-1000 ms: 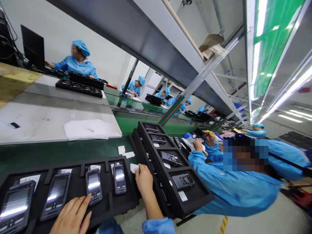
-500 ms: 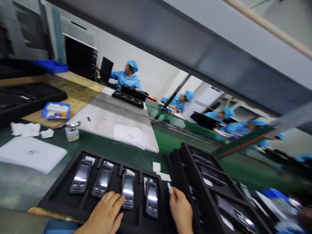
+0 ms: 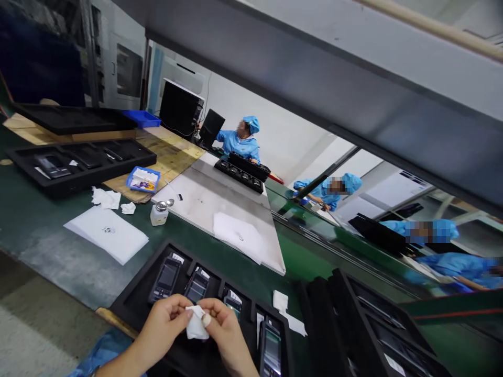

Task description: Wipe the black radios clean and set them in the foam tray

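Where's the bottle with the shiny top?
Left of centre in the head view: the metal-topped white bottle stands on the green bench, between white paper sheets and the pale board.

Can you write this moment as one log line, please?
left hand: pinching white tissue | right hand: pinching same tissue | under hands: black tray holding four handsets

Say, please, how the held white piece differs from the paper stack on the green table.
Left hand and right hand hold the white piece; the paper stack lies on the green table. The white piece is smaller than the flat paper stack. The paper stack shows a dark mark, the white piece none. Both are white.
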Tool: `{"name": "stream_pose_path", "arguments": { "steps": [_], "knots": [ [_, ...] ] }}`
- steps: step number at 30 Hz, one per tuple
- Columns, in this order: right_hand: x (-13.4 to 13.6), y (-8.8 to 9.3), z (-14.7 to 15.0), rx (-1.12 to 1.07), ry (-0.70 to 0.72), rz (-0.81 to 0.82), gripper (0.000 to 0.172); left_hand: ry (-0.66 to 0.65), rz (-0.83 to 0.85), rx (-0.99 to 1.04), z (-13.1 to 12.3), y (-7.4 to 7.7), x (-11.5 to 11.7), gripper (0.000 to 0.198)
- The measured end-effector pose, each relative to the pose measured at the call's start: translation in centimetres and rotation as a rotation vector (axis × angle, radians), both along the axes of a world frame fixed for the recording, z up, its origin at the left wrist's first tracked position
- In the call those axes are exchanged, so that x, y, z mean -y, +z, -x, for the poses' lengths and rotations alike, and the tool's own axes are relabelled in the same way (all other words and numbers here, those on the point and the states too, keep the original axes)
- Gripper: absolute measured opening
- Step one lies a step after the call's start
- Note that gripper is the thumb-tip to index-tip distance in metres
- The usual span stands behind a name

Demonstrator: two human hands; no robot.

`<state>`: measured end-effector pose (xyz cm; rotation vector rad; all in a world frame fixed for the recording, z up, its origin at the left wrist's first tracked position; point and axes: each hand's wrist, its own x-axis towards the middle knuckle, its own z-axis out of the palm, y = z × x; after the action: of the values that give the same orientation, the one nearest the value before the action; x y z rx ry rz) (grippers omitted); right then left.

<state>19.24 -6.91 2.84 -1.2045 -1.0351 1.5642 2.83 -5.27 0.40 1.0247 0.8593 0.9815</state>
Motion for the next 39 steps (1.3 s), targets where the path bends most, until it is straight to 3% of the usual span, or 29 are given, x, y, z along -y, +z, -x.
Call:
{"name": "stream_pose_path", "arguments": {
  "steps": [3, 7, 10, 14, 16, 18, 21, 24, 28, 33, 39],
  "knots": [
    [-0.9, -1.0, 1.7, 0.115, 0.015, -0.047, 0.036, 0.084, 0.032, -0.005, 1.7, -0.4, -0.3, 0.037],
    [-1.6, -0.9, 3.6, 0.583, -0.030, -0.396, 0.015, 0.197, 0.065, -0.024, 3.0, -0.7, -0.7, 0.038],
    [-1.7, -0.7, 4.9, 0.821, 0.043, -0.611, 0.025, 0.267, 0.077, -0.023, 3.9, -0.8, -1.0, 0.047],
    [-1.8, -0.8, 5.9, 0.868, 0.115, -0.681, 0.032, 0.261, 0.005, -0.056, 5.4, -1.2, -0.7, 0.051],
    [-2.3, -0.8, 5.7, 0.861, 0.126, -0.689, 0.032, 0.247, -0.176, -0.226, 6.3, -1.6, -0.1, 0.042],
    [-3.2, -0.6, 5.1, 0.845, 0.092, -0.673, 0.032, 0.256, -0.516, -0.507, 7.2, -2.0, 0.5, 0.038],
    [-5.1, -0.2, 4.1, 0.823, -0.007, -0.628, 0.028, 0.212, -1.048, -0.918, 8.0, -2.7, 1.1, 0.047],
    [-7.5, -0.1, 4.1, 0.909, -0.015, -0.624, 0.029, 0.100, -1.283, -1.138, 8.1, -3.4, 1.0, 0.052],
    [-10.0, -0.6, 5.5, 1.146, 0.069, -0.671, 0.031, 0.046, -1.346, -1.229, 8.1, -3.7, 0.7, 0.054],
    [-11.1, -1.0, 7.5, 1.336, 0.173, -0.735, 0.032, 0.052, -1.307, -1.234, 8.0, -3.4, 0.5, 0.054],
    [-12.2, -1.0, 9.9, 1.320, 0.221, -0.814, 0.031, 0.045, -1.285, -1.212, 8.0, -3.1, 0.4, 0.054]
  ]
}}
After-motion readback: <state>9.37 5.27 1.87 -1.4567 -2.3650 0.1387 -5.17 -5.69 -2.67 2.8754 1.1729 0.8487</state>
